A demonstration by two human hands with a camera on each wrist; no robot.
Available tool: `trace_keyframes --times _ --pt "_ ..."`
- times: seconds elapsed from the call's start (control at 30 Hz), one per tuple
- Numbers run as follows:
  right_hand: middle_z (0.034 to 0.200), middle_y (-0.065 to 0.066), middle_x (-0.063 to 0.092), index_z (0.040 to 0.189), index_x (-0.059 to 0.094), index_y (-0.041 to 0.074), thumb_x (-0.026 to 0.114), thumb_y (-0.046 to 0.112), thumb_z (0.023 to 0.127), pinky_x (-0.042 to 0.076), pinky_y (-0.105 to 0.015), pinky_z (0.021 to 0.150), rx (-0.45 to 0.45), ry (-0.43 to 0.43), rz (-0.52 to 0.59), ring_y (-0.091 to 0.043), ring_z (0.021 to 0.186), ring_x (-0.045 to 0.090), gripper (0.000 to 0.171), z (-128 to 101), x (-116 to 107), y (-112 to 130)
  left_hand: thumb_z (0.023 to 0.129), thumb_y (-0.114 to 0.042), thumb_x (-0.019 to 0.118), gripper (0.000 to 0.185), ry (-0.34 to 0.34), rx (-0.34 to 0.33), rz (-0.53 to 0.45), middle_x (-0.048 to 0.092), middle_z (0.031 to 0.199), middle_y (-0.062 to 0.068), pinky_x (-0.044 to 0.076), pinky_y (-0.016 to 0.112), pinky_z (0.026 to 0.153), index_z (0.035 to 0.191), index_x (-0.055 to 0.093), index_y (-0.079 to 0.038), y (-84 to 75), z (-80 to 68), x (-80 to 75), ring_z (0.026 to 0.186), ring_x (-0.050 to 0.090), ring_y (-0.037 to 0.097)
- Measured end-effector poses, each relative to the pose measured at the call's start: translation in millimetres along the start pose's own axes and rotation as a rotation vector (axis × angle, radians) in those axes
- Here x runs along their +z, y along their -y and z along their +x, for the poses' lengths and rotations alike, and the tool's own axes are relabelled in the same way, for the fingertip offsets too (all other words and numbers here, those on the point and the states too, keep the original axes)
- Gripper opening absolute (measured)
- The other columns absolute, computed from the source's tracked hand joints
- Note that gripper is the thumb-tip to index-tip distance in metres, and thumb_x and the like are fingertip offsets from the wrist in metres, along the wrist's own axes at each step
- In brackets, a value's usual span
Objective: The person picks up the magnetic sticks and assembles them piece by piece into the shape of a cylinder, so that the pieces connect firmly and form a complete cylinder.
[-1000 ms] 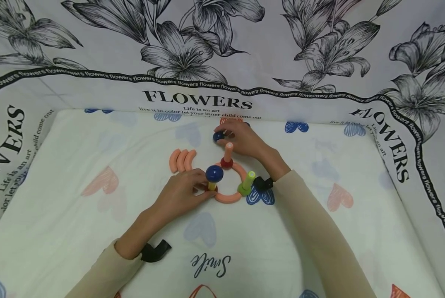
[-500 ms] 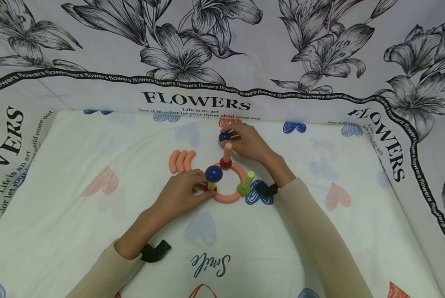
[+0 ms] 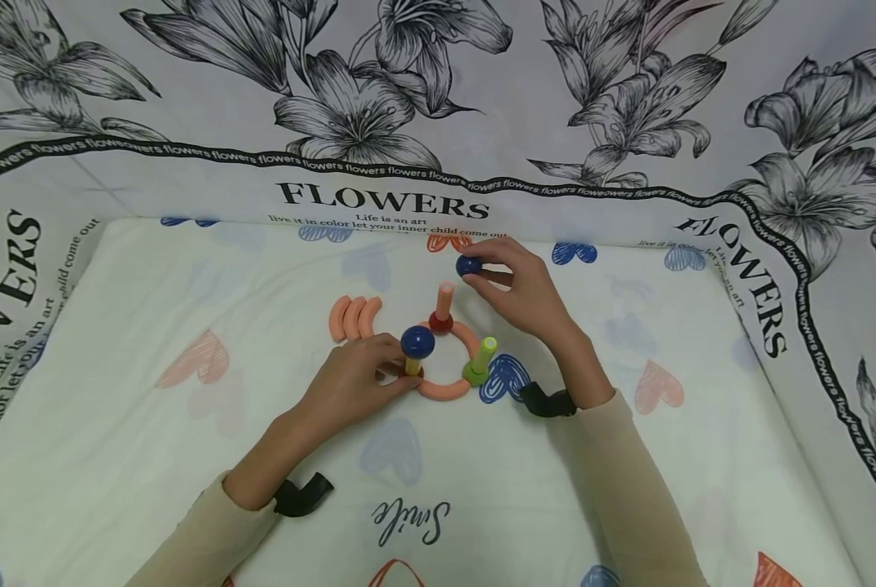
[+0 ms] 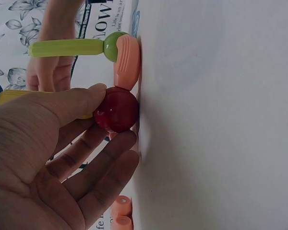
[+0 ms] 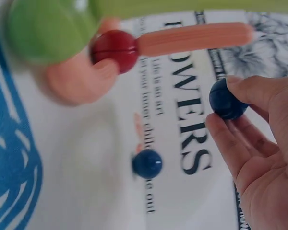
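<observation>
two hands of yours are at work on a toy of balls, rods and curved pieces. your left hand (image 3: 357,371) pinches a red ball (image 4: 116,110) between thumb and fingers, low at the near-left side of the ring. from that ball a yellow rod (image 3: 412,367) stands up, topped by a large blue ball (image 3: 417,342). your right hand (image 3: 526,293) grips a second blue ball (image 3: 468,266) by the fingertips, held up off the cloth (image 3: 526,505) near the coral rod (image 3: 445,302), apart from it. one more blue ball (image 5: 148,164) shows in the right wrist view, apart from your fingers.

the ring's curved coral pieces (image 3: 443,391) lie on the cloth, joined at the balls. at the back, another red ball (image 3: 441,324) bears the upright coral rod; at the right, a green ball (image 3: 474,374) bears a green rod (image 3: 486,352). three loose coral arcs (image 3: 354,318) lie side by side beyond your left hand. a black wrist mount (image 3: 304,496) shows at your left cuff, another (image 3: 548,401) at your right.
</observation>
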State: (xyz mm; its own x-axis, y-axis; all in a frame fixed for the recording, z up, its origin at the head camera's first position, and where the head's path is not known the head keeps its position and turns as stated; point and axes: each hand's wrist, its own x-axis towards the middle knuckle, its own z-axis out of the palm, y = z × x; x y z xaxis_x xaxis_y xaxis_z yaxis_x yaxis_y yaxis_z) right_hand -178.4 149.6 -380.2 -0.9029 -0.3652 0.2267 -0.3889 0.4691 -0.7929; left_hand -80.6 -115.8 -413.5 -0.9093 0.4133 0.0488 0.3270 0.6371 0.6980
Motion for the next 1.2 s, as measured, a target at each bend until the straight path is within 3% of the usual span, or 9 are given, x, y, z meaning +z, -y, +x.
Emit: trace_keyframes --times 0.33,0.57,1.0,1.2 --pt "0.134 -0.010 0.066 0.131 0.071 0.007 0.078 0.006 0.095 0.059 -0.029 0.100 -0.138 -0.081 0.009 -0.022 0.124 0.069 0.036 -14.4 -10.8 30.5 0.088 -0.023 0.088 0.016 0.003 -0.005 -0.004 0.078 0.099 -0.005 0.063 0.031 0.078 0.101 0.080 -0.020 0.2 0.1 -1.4 0.092 0.079 0.010" --pt "0.135 -0.012 0.066 0.130 0.070 0.005 0.077 0.003 0.095 0.061 -0.034 0.099 -0.225 -0.056 0.023 -0.022 0.124 0.069 0.035 -18.7 -7.1 45.8 0.088 -0.022 0.088 0.017 -0.004 -0.009 -0.008 0.078 0.099 -0.005 0.063 0.031 0.080 0.103 0.079 -0.019 1.0 -0.3 -1.4 0.094 0.079 0.011" --pt "0.134 -0.013 0.064 0.132 0.068 0.004 0.076 -0.003 0.093 0.061 -0.039 0.100 -0.210 0.058 0.013 -0.025 0.125 0.068 0.040 -20.4 3.4 46.6 0.088 -0.023 0.088 0.020 0.003 -0.006 -0.008 0.079 0.101 -0.004 0.063 0.030 0.078 0.105 0.079 -0.019 0.9 0.4 -1.0 0.093 0.078 0.010" --pt "0.133 -0.012 0.064 0.133 0.067 0.005 0.077 -0.003 0.092 0.061 -0.039 0.100 -0.212 0.068 0.014 -0.024 0.124 0.068 0.043 -20.0 3.6 46.2 0.088 -0.024 0.088 0.016 0.009 0.004 -0.016 0.078 0.099 -0.005 0.063 0.031 0.078 0.102 0.081 -0.020 1.2 0.2 -0.9 0.092 0.079 0.010"
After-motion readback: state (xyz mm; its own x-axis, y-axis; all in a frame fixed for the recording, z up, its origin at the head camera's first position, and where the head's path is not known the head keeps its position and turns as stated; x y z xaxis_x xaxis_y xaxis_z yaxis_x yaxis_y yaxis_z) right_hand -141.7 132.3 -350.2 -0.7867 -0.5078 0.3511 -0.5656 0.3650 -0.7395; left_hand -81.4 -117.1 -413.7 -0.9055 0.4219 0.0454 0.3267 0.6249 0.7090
